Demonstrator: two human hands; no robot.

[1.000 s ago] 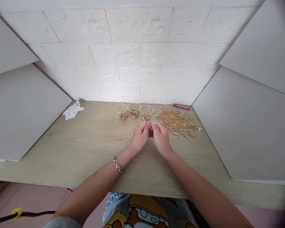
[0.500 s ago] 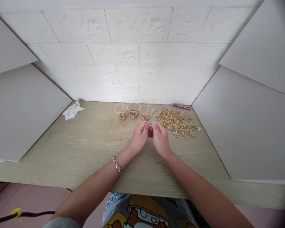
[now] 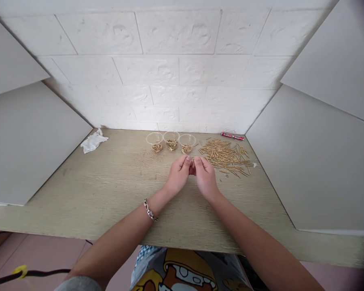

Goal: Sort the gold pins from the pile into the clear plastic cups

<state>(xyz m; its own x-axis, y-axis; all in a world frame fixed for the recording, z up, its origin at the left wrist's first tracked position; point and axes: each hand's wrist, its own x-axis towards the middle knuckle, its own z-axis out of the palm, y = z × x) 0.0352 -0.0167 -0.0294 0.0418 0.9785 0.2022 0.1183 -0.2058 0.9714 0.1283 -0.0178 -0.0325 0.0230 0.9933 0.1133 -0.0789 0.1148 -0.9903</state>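
Observation:
My left hand (image 3: 178, 176) and my right hand (image 3: 204, 176) meet fingertip to fingertip over the wooden table (image 3: 115, 190). Both pinch a small gold pin (image 3: 192, 159) between them. A heap of gold pins (image 3: 226, 155) lies just right of my right hand. Three clear plastic cups stand in a row behind my hands, each with gold pieces at the bottom: the left cup (image 3: 154, 142), the middle cup (image 3: 171, 140) and the right cup (image 3: 187, 142). A metal bracelet (image 3: 149, 210) is on my left wrist.
A crumpled white tissue (image 3: 92, 141) lies at the table's back left. A red marker (image 3: 232, 136) rests by the white brick wall at the back right. White panels close in both sides of the table.

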